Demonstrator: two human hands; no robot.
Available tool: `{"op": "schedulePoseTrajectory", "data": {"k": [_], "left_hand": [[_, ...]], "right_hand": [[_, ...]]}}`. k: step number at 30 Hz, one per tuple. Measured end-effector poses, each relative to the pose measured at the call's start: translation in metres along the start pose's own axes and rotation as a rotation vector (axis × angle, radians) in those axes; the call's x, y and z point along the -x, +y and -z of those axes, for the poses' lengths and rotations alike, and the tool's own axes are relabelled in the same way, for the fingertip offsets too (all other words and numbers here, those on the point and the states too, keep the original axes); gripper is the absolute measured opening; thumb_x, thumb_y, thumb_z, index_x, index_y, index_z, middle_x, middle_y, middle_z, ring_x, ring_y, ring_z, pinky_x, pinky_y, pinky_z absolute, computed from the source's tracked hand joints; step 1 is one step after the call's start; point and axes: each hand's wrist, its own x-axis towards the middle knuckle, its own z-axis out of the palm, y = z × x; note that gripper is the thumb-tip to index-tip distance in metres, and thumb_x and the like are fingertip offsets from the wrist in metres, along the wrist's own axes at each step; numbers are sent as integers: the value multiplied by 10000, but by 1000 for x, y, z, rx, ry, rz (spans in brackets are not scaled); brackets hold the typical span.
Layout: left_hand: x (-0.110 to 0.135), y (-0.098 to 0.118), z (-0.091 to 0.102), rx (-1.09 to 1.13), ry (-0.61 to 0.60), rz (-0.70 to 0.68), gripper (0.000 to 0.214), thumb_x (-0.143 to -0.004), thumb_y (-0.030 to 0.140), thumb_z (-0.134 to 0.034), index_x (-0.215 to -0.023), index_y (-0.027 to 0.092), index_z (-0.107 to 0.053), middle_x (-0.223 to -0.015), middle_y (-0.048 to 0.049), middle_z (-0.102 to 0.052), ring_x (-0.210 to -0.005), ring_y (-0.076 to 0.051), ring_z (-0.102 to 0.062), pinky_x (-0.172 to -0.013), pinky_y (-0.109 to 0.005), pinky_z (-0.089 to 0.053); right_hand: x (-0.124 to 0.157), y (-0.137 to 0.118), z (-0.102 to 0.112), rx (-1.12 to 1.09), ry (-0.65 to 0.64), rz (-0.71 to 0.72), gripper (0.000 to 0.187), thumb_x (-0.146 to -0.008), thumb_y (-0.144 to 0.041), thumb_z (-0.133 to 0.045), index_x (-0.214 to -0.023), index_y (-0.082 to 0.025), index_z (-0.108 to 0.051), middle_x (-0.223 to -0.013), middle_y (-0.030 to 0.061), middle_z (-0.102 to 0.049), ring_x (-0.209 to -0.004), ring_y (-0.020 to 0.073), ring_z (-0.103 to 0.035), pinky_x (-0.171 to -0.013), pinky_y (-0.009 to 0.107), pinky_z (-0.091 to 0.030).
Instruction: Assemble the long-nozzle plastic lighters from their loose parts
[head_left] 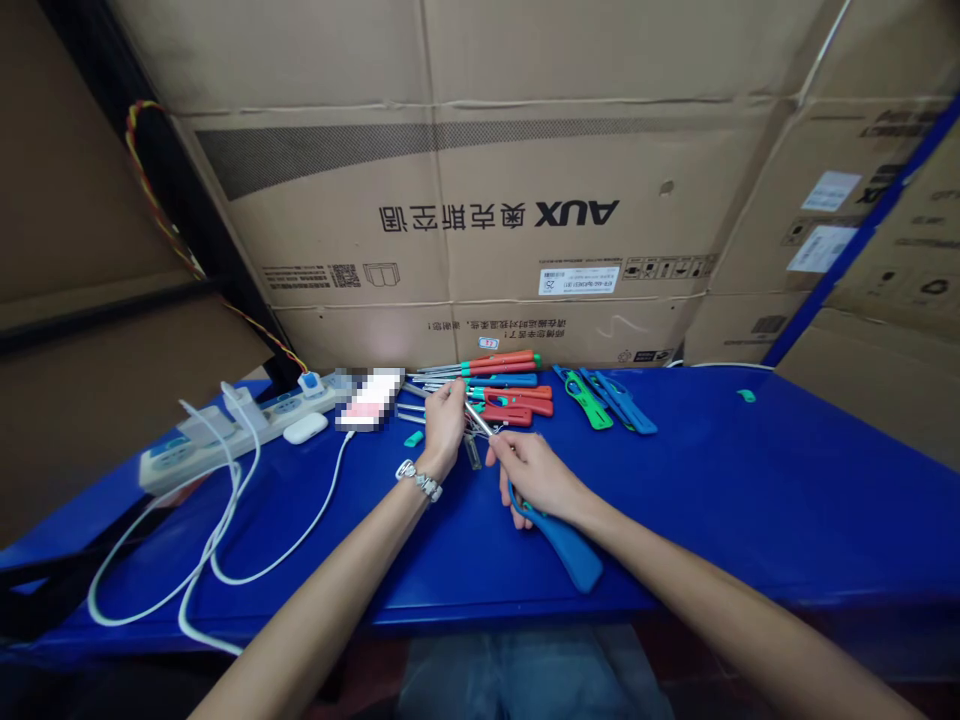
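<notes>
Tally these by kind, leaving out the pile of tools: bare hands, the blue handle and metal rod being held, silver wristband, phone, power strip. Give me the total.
Hands: 2 (left hand, right hand)
Blue handle: 1
Metal rod: 1
Silver wristband: 1
Phone: 1
Power strip: 1
Total: 7

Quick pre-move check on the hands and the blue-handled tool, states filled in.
1. Right hand gripping the blue-handled tool: ok.
2. Left hand at the far end of its metal tube: ok.
3. Tube tip condition: cannot tell, the left fingers hide it.
4. Free space around the left hand: not ok, red-handled tools lie close beside it.
5. Power strip away from both hands: ok, off to the left.
</notes>
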Motion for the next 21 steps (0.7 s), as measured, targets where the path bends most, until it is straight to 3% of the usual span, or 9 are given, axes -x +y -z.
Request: {"op": "schedulePoseTrajectory", "data": {"k": [4,7,10,12,15,18,21], "left_hand": [[3,10,9,66,-64,19,504,-848,630,-547,-636,172,-536,-558,36,-491,-484,-98,-461,-481,-209,-385],[3,19,13,278,-228,121,496,-882,632,-516,-804,159,-645,-771,-40,-658,-649,-142,-607,-595,-242,-483],[5,23,9,509,-350,239,407,-885,569,-579,-810,170,-613,-809,-49,-677,-694,-155,-636,-641,-266,-516],[10,23,1,596,-317,258,423,-863,557,-628,-694,187,-511,-681,-6,-624,-616,-135,-610,-601,-249,-507],[25,20,-13,547,-265,278,488,-828,573,-667,-638,201,-414,-569,31,-561,-444,-99,-512,-439,-216,-419],[38,17,-24,358,-327,348,475,-854,656,-568,-753,194,-539,-601,4,-628,-295,-82,-374,-301,-229,-261],[41,15,-23,325,-377,352,523,-870,694,-502,-870,185,-622,-533,6,-609,-269,-96,-377,-293,-228,-280]], "right_hand": [[-1,-1,0,-90,-54,44,327,-960,-517,-384,-881,-206,-447,-436,-75,-551,-279,142,-543,-266,186,-413],[-1,-2,1,-191,-112,45,371,-935,-572,-398,-873,-208,-432,-435,-72,-558,-275,136,-534,-277,187,-419],[-1,0,1,-258,-152,22,411,-916,-618,-406,-870,-211,-431,-445,-67,-569,-283,133,-535,-285,188,-421],[-2,1,0,-265,-145,-3,428,-907,-639,-415,-872,-212,-434,-447,-69,-570,-288,131,-539,-289,186,-418],[-10,1,-1,-191,-57,33,458,-906,-663,-403,-848,-210,-439,-423,-67,-555,-284,134,-539,-281,180,-404],[-22,-3,0,-91,61,124,473,-923,-655,-371,-820,-203,-463,-387,-61,-528,-276,136,-528,-275,183,-399],[-29,-9,1,-102,105,105,444,-935,-619,-390,-876,-194,-502,-392,-60,-529,-274,137,-522,-279,191,-405]]}}
